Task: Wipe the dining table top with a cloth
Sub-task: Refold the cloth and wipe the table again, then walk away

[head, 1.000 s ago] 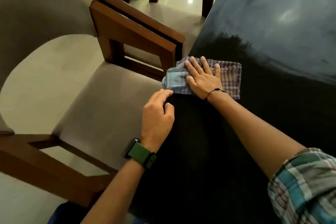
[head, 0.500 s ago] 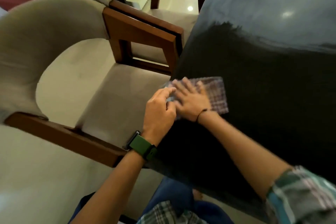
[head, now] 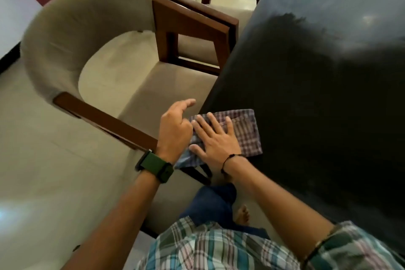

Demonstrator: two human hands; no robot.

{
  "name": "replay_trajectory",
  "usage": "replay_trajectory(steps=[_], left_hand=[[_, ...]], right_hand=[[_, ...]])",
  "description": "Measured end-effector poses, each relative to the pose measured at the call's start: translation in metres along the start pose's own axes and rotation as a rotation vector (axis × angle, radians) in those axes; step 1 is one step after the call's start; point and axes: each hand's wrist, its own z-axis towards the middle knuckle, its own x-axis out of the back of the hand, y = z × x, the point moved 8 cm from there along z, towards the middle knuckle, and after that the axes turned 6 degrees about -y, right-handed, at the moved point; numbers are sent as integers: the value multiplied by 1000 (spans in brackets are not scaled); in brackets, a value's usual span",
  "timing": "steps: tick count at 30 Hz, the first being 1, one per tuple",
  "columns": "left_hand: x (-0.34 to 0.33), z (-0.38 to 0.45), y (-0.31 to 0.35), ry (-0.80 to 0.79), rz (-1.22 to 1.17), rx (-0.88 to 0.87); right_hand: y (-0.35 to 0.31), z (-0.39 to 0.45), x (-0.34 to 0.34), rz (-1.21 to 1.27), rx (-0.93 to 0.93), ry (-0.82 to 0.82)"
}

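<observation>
A folded checked cloth point(head: 247, 133) lies on the near left corner of the dark, glossy dining table point(head: 317, 105), and its left end hangs over the table edge. My right hand point(head: 217, 140) presses flat on the cloth with fingers spread. My left hand point(head: 175, 131), with a green watch on its wrist, hovers right beside it at the table edge. Its index finger points forward and the other fingers are loosely curled. It touches the cloth's left side, and I see nothing held in it.
A beige armchair point(head: 153, 85) with wooden arms stands tight against the table's left edge, and a second chair point(head: 219, 13) stands behind it. My leg and bare foot point(head: 242, 215) are on the pale floor below the corner. The tabletop stretches away to the right and far side.
My right hand has dragged the cloth toward me along the left edge to the table's near corner. My left hand stayed alongside it and has now lifted its index finger.
</observation>
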Motion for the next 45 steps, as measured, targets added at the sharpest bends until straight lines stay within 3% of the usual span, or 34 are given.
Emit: replay_trajectory(steps=[3, 9, 12, 17, 22, 27, 34, 37, 39, 43, 45], left_hand=[[7, -4, 1, 18, -2, -17], [22, -7, -11, 41, -35, 3], [25, -1, -17, 12, -49, 2], [24, 11, -15, -80, -64, -45], [17, 18, -15, -179, -87, -89], [7, 29, -11, -254, -75, -140], [-23, 36, 5, -344, -102, -154], [-39, 29, 14, -377, -97, -164], [-48, 25, 21, -389, -86, -173], [-75, 16, 44, -412, -35, -193], [-92, 11, 62, -399, -5, -189]], right_hand=[[65, -21, 7, 63, -124, 22], [210, -131, 7, 142, -678, 59], [192, -133, 1, 127, -740, 51], [50, -49, -7, 12, -365, 29], [-30, 11, -13, -38, -258, -13], [2, -30, -20, 20, -281, -41], [140, -177, -33, 189, -823, -35], [159, -193, -33, 205, -961, -43], [134, -163, -33, 208, -881, -41], [34, -77, -26, 143, -377, -56], [24, -70, -22, 118, -252, -70]])
